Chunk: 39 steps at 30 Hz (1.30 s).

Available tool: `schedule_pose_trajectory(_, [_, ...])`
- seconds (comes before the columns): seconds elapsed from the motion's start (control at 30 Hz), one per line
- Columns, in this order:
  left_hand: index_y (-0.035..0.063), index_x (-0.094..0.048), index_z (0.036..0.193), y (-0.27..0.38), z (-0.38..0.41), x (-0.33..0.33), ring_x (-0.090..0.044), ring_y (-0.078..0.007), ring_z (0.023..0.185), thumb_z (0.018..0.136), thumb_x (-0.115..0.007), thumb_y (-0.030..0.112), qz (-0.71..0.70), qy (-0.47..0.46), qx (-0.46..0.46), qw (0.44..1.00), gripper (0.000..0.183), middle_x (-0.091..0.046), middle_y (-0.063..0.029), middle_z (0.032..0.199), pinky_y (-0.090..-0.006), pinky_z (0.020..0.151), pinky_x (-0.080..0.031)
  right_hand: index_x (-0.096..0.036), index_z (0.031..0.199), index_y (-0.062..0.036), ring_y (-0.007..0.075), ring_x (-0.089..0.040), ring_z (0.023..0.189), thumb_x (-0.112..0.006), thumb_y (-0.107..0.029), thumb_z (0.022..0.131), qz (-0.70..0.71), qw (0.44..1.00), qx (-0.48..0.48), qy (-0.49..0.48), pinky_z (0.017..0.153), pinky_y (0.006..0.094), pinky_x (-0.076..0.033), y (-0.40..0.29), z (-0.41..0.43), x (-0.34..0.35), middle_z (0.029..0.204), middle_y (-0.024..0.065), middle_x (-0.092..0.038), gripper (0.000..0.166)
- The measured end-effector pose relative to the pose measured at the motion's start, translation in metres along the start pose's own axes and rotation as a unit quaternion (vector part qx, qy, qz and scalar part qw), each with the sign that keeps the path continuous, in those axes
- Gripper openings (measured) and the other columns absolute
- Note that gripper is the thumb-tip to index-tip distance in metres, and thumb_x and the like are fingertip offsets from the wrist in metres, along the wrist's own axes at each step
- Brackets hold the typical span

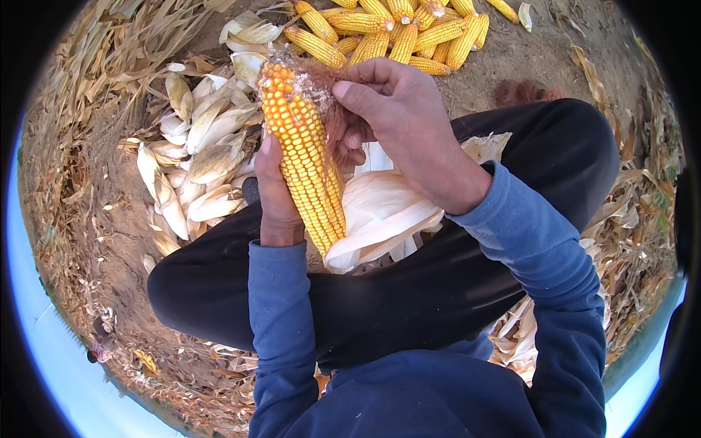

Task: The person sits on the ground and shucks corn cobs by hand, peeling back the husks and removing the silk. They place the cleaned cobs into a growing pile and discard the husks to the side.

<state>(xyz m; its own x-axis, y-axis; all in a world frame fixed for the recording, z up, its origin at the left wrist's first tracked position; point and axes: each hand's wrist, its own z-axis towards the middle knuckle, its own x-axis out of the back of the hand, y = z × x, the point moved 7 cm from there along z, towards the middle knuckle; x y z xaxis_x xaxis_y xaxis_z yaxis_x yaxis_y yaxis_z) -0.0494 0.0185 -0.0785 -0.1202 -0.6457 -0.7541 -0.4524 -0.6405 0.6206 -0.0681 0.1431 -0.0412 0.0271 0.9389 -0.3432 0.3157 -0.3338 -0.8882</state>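
My left hand (pixel 276 189) holds a yellow ear of corn (pixel 301 159) tilted in front of me, its thumb along the left side; its other fingers are hidden behind the ear. Pale, peeled-back husk leaves (pixel 389 211) spread from the ear's lower end. At its upper end, my right hand (pixel 402 120) pinches reddish-brown corn silk (pixel 330 90) between thumb and fingers. Some silk and whitish bits cling to the kernels near the top.
Husked ears of corn (pixel 405 41) lie piled on bare soil beyond my hands. To the left is a heap of ears in pale husks (pixel 205 148), with dry stalks (pixel 126 49) behind. A clump of corn silk (pixel 523 93) lies by my right knee. My crossed legs (pixel 416 312) are below.
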Motion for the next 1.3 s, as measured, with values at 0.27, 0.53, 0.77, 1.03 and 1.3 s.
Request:
schedule_pose_trajectory(0.27, [0.0005,-0.045,0.131,-0.001,-0.001,0.009,-0.06,-0.0311,0.081,0.091,-0.037,0.063,-0.068,-0.016,0.013,0.998,0.075,-0.058,-0.0204,0.108,-0.0459,0.076,-0.051,-0.056,0.105,0.0061,0.0103,-0.062,0.066,-0.059,-0.015,0.093,-0.027,0.999,0.002,0.037,0.057,0.0208,-0.05,0.0,0.003,0.008,0.082,0.0082,-0.065,0.024])
schedule_pose_trajectory(0.53, [-0.0019,-0.049,0.123,0.003,-0.01,0.001,-0.062,-0.0326,0.058,0.093,-0.03,0.06,-0.081,0.04,0.026,0.996,0.072,-0.062,-0.0226,0.078,-0.0415,0.054,-0.055,-0.057,0.099,0.0101,0.012,-0.06,0.06,-0.059,-0.008,0.09,-0.002,0.998,0.016,0.066,0.053,0.0232,-0.05,-0.001,0.007,0.01,0.076,0.0104,-0.064,0.021])
schedule_pose_trajectory(0.77, [-0.004,-0.044,0.125,0.009,-0.007,0.011,-0.062,-0.0334,0.055,0.09,-0.036,0.065,-0.087,0.009,0.018,0.996,0.078,-0.061,-0.0275,0.084,-0.0472,0.066,-0.055,-0.057,0.1,0.0099,0.0123,-0.061,0.06,-0.058,-0.009,0.09,0.039,0.995,0.037,0.089,0.053,0.0235,-0.05,-0.005,0.012,0.019,0.076,0.0107,-0.065,0.021])
schedule_pose_trajectory(1.03, [-0.0032,-0.026,0.144,0.012,-0.006,0.009,-0.065,-0.0274,0.074,0.1,-0.031,0.052,-0.097,-0.157,-0.008,0.983,0.07,-0.059,-0.0271,0.103,-0.0479,0.082,-0.051,-0.058,0.105,0.002,0.0092,-0.062,0.073,-0.056,-0.014,0.096,0.026,0.995,0.068,0.072,0.068,0.022,-0.054,-0.02,0.011,0.037,0.088,0.0058,-0.064,0.019])
schedule_pose_trajectory(1.3, [0.0,-0.003,0.15,0.014,-0.008,0.005,-0.067,-0.0233,0.068,0.102,-0.04,0.034,-0.177,-0.169,-0.012,0.97,0.07,-0.06,-0.0232,0.103,-0.0416,0.081,-0.049,-0.058,0.107,0.0038,0.0086,-0.062,0.072,-0.058,-0.017,0.095,-0.075,0.995,0.064,0.02,0.064,0.0209,-0.053,-0.017,0.008,0.026,0.087,0.0064,-0.064,0.024])
